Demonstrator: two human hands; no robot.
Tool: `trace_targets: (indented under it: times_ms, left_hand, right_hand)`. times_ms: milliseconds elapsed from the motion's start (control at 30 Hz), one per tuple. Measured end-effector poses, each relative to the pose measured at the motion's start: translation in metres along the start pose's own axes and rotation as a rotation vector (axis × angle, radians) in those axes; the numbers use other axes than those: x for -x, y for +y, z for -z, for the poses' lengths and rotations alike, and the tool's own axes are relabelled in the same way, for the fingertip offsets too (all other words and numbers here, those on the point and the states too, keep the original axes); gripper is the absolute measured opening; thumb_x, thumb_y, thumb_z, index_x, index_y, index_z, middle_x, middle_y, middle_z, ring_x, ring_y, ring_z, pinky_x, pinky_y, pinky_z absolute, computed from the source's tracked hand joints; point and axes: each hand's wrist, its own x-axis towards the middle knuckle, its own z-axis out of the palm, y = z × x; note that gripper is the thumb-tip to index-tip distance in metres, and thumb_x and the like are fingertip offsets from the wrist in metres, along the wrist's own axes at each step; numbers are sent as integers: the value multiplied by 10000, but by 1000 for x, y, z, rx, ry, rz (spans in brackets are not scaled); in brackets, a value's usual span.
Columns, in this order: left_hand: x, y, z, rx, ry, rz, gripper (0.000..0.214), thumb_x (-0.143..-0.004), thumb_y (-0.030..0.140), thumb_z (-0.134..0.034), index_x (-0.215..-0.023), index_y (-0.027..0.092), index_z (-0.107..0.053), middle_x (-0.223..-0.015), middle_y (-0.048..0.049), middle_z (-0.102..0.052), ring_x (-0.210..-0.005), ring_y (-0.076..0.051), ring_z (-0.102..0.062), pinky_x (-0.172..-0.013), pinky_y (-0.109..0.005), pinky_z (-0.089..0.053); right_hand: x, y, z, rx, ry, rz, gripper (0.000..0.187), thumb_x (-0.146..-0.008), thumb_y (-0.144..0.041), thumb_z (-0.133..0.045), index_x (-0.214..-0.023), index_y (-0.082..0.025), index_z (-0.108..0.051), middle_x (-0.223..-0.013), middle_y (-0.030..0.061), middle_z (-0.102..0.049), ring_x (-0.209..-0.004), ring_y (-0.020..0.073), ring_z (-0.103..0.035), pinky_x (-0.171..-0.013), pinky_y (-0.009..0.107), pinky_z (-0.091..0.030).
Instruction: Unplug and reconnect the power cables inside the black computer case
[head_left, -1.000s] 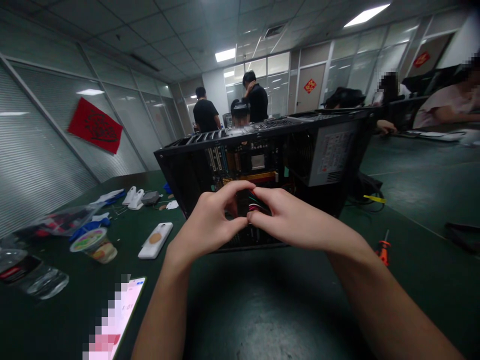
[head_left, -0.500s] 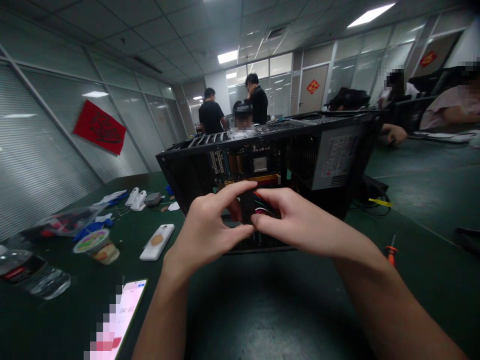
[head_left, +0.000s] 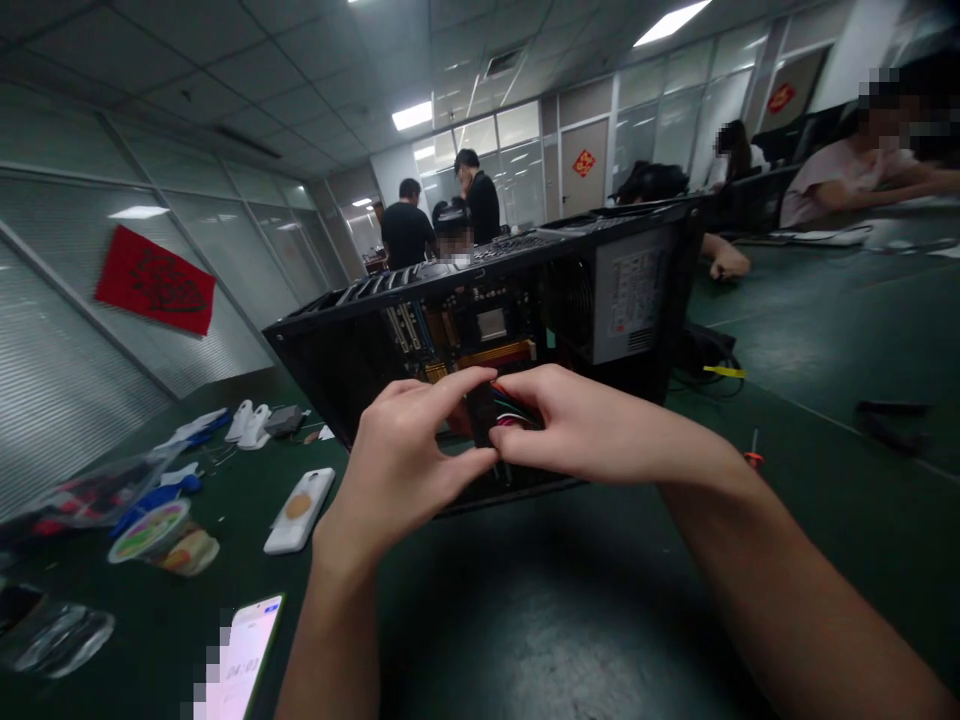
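Leftward in the head view since the earlier frame, the case (head_left: pixel 337 365) has shifted with the camera's turn. Centre-frame, in front of it, left hand (head_left: pixel 405 440) and right hand (head_left: pixel 581 422) pinch a black connector (head_left: pixel 482 414), wires (head_left: pixel 520 408) leaving rightward; gripping its body squarely, not the wires, seems best.

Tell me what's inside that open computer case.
In the computer case: circuit board, fan, labelled grey box. The left hand and right hand, holding a black connector, cover what lies behind them.

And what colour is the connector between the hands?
The connector is black, seen best in the head view.
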Motion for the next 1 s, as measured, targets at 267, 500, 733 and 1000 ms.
trace_targets:
  times_ms: [267, 500, 733, 1000]
  left_hand:
    - [0, -5, 6, -30, 6, -29, 540, -758, 196, -728, -1287, 248, -637, -1011, -21, -742, -851, -185, -686, -834, -300, -532]
    - [1, -13, 1, 142, 28, -166, 556, -751, 312, -792, -1274, 216, -630, -1168, -79, -712, -1015, -226, -680, -895, -314, -536]
    - [3, -28, -6, 265, 166, -278, 600, -713, 418, -846, -1238, 199, -654, -1109, -107, -705, -1003, -241, -662, -868, -345, -544]
    - [3, -26, -8, 279, 171, -248, 621, -762, 351, -811, -1317, 210, -569, -1158, -103, -680, -1025, -232, -658, -888, -355, -548]
  right_hand:
    - [1, -3, -6, 61, 48, 35, 130, -818, -231, -564, -870, -133, -632, -722, -29, -542, -649, 113, -471, -556, 233, -320]
    - [5, -8, -4, -151, -110, 21, 45, -826, -195, -543, -793, -165, -549, -742, -33, -511, -655, 103, -447, -554, 212, -351]
    - [1, -9, -11, -183, -69, 84, 58, -814, -183, -573, -789, -170, -522, -709, -49, -456, -624, 88, -390, -515, 199, -319]
    - [1, -8, -11, -145, -34, 76, 27, -827, -165, -554, -841, -159, -576, -763, -29, -513, -682, 106, -447, -570, 203, -370]
